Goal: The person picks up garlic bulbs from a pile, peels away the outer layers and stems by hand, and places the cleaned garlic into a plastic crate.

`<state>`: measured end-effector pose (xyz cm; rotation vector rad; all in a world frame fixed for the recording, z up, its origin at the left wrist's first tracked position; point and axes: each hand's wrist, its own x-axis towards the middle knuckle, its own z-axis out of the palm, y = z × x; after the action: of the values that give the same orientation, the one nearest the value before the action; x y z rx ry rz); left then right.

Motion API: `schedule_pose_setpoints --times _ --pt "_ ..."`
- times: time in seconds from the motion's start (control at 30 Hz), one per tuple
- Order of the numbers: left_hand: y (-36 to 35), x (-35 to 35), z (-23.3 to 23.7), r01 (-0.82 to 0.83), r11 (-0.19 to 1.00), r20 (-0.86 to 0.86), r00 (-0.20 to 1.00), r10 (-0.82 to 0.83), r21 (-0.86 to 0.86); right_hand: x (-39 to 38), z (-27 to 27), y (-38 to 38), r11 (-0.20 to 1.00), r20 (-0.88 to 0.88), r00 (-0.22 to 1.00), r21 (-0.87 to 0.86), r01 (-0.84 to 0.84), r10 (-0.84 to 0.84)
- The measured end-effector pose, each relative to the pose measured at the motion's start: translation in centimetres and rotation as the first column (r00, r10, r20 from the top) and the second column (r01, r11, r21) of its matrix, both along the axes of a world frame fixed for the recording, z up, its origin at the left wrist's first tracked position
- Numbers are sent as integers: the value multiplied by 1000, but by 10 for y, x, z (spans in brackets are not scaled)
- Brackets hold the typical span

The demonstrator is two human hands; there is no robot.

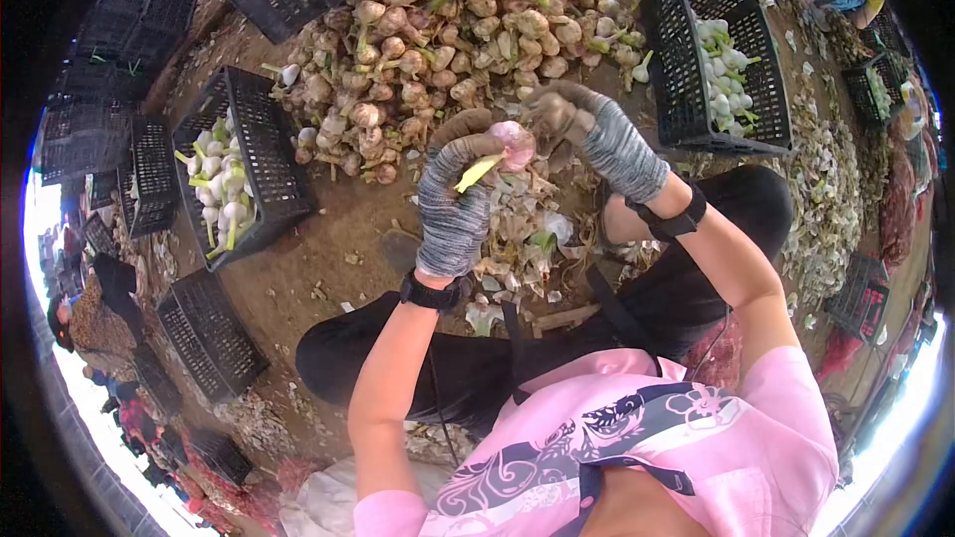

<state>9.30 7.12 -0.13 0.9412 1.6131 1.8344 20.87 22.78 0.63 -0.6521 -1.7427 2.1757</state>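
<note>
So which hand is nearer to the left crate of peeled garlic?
Left. The left hand sits right of the crate; the right hand lies farther right, past the bulb.

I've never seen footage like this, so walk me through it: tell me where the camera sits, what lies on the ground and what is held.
No machine here: a person works with two gloved hands. The single picture comes from a camera worn on their head, looking down; the lens bends the edges, and the pink shirt at the bottom is their own. The left hand holds a pinkish garlic bulb with a yellow-green strip hanging from it. The right hand is curled against the bulb; whether its grip holds anything, I cannot tell. Beyond them a pile of uncleaned garlic lies on the dirt ground. A black crate on the left and a black crate on the right hold white, cleaned bulbs. Loose peels lie under the hands.
</note>
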Motion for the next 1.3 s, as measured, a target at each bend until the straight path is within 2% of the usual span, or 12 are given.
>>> schedule_pose_setpoints --times 0.1,0.2,0.53,0.63,0.73,0.77,0.83,0.9,0.97,1.1,1.13,1.3 --pt "2 -3 0 87 996 -152 984 -89 -19 -7 7 -5 976 246 960 139 -169 131" --pt "-1 -3 -2 141 988 111 983 -147 56 -2 11 0 981 178 968 52 -189 178" --pt "2 -6 -5 109 994 -30 994 -109 10 -2 15 -9 993 167 980 22 -118 113" --pt "5 0 -6 65 996 172 982 -75 65 2 2 -9 989 85 989 -91 -115 123" --pt "1 -2 -14 -37 997 722 692 -25 70 8 -5 -16 881 384 843 135 -454 376" --pt "0 -4 -16 -41 997 721 693 -22 69 10 -10 -15 879 383 842 135 -457 379" --pt "1 -7 -20 -88 996 805 592 29 29 10 -18 -13 526 501 793 596 -607 348" --pt "-1 -7 -21 -95 995 823 568 26 33 5 -14 -11 587 464 852 630 -509 242" --pt "1 -3 -19 -52 997 747 665 -8 57 -4 -3 -11 967 304 952 227 -113 40" --pt "2 4 -21 -13 1000 627 779 26 -25 -12 12 -22 993 264 958 -77 -90 108" --pt "3 5 -17 -10 1000 625 780 15 -11 -11 2 -24 976 13 998 -207 -64 68" --pt "0 3 -17 -6 999 612 790 29 -39 2 -14 -14 948 33 990 -295 -120 136"
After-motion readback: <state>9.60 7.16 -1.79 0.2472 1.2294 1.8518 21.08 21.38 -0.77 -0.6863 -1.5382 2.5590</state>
